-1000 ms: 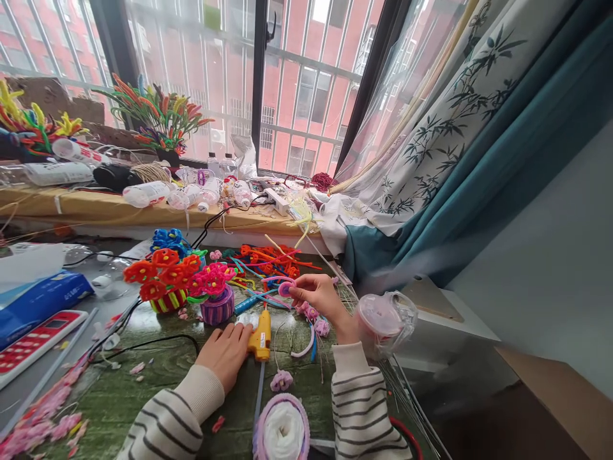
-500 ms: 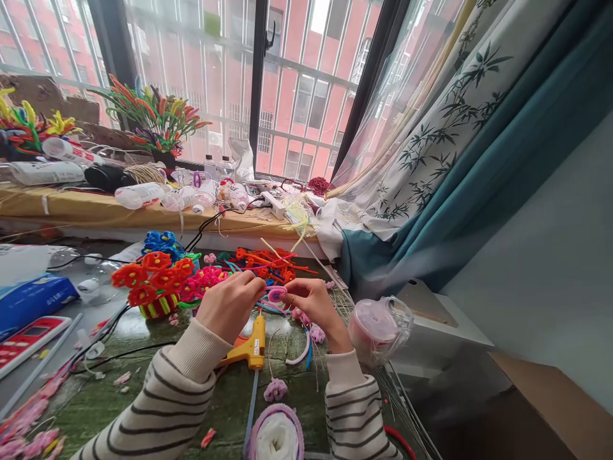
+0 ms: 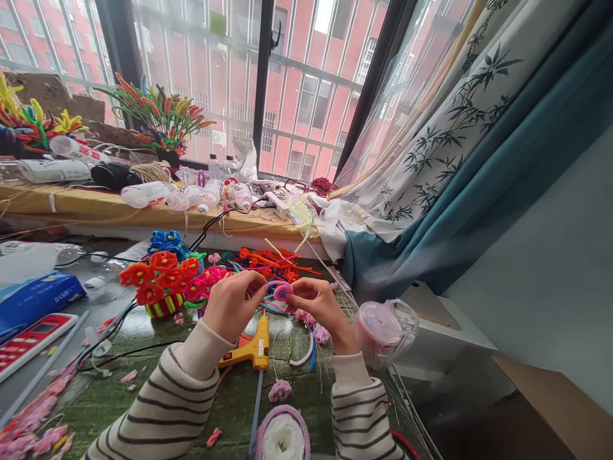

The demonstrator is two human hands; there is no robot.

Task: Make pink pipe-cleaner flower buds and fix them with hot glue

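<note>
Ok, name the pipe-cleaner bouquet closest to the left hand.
The pink bouquet, right beside the left hand; the red bouquet and blue bouquet stand farther away.

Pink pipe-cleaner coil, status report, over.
Left hand, right hand pinching small pink pipe-cleaner coil in mid-air. Yellow plastic hot glue gun lying below, not in the way.

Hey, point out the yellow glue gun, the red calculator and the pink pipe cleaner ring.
Yellow hot glue gun [image 3: 258,348], head view, on its body.
Red calculator [image 3: 33,348], head view, on its keypad.
Pink pipe-cleaner ring [image 3: 283,292], head view, on its front face.
</note>
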